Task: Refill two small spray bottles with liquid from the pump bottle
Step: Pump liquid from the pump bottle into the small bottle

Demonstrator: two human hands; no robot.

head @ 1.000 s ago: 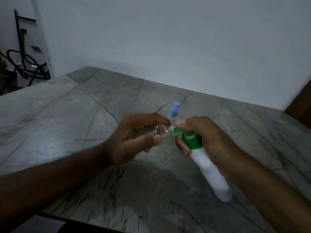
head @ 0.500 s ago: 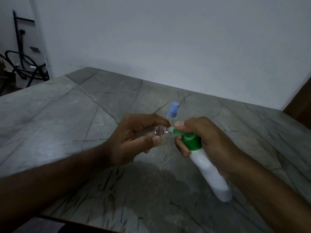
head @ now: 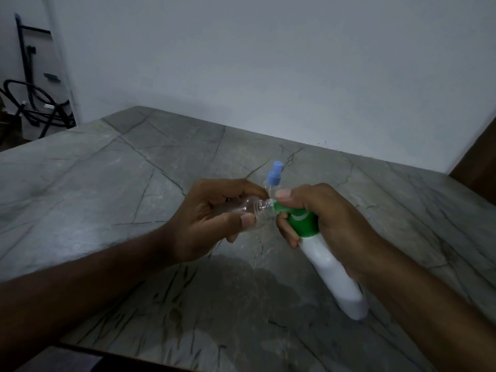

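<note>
Head view: left hand (head: 214, 218) grips a clear small bottle (head: 252, 209) on its side, open neck touching the green nozzle of the white pump bottle (head: 330, 267), gripped by right hand (head: 330, 224), forefinger on the pump head. 1 blue-capped spray bottle (head: 275, 177) stands behind on the stone table (head: 107, 183).

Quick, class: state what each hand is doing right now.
Left hand: grips the clear small bottle.
Right hand: grips the white pump bottle.
</note>
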